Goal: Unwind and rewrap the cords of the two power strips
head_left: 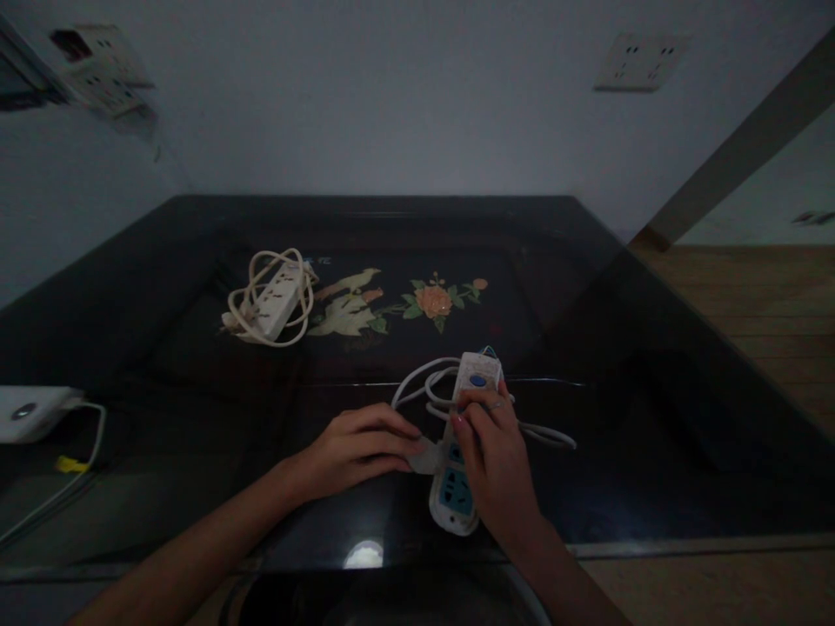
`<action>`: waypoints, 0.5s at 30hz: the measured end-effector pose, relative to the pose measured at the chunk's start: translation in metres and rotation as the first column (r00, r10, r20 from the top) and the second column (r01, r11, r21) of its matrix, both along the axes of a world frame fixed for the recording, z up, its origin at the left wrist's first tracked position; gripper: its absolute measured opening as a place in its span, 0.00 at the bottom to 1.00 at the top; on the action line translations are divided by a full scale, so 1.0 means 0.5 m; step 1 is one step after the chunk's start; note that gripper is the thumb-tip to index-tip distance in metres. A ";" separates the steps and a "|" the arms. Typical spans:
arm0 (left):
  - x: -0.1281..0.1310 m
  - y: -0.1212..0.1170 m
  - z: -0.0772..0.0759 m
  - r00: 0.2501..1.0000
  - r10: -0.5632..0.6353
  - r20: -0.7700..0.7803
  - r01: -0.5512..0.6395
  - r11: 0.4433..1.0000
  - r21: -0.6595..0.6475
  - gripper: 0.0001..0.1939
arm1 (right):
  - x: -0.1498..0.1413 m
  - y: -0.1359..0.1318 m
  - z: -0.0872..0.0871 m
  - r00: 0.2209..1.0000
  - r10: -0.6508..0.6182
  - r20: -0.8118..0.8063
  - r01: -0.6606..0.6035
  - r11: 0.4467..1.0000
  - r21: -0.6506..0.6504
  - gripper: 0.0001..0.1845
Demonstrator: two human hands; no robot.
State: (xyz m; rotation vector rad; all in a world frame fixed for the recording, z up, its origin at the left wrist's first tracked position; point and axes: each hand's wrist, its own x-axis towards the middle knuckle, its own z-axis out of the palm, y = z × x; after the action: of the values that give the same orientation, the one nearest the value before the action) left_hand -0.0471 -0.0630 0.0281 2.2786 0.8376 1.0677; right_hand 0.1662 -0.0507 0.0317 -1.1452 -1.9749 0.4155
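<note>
A white power strip (457, 513) with blue-green sockets and a blue oval button lies lengthwise near the table's front edge. My right hand (501, 461) is closed over its middle, fingers bent onto the casing and hiding some sockets. From the left, my left hand (369, 448) pinches a thin whitish sheet (427, 456) between thumb and fingers. The sheet's far end reaches the strip's left side; whether it is tissue or plastic I cannot make out. A grey-white cord (414, 374) loops around the strip's upper part, on both sides.
Another power strip (277, 300), wrapped in its cream cord, lies farther back on the dark glossy table (554, 261). A white device (36, 413) with a cable and yellow tag sits at the left edge. Wall sockets (643, 63) are above the table; something dark and round stands at the front edge.
</note>
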 end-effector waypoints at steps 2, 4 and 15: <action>0.015 -0.002 -0.005 0.998 0.058 -0.039 -0.059 0.998 -0.035 0.16 | -0.003 -0.003 0.001 1.000 0.006 -0.012 -0.006 1.000 -0.014 0.09; 0.033 0.001 -0.009 0.984 0.171 -0.045 -0.175 0.981 -0.089 0.19 | -0.005 -0.009 0.001 1.000 0.010 -0.020 -0.010 1.000 -0.027 0.09; 0.063 0.017 -0.017 0.935 0.280 -0.218 -0.297 0.954 -0.047 0.14 | 0.003 -0.030 -0.017 0.996 0.070 0.062 -0.068 0.997 -0.026 0.10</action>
State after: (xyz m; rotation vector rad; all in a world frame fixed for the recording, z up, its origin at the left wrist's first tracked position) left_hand -0.0156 -0.0545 0.0196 2.2748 1.3106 0.9032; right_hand 0.1677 -0.0659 0.0231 -1.1197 -2.0741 0.4445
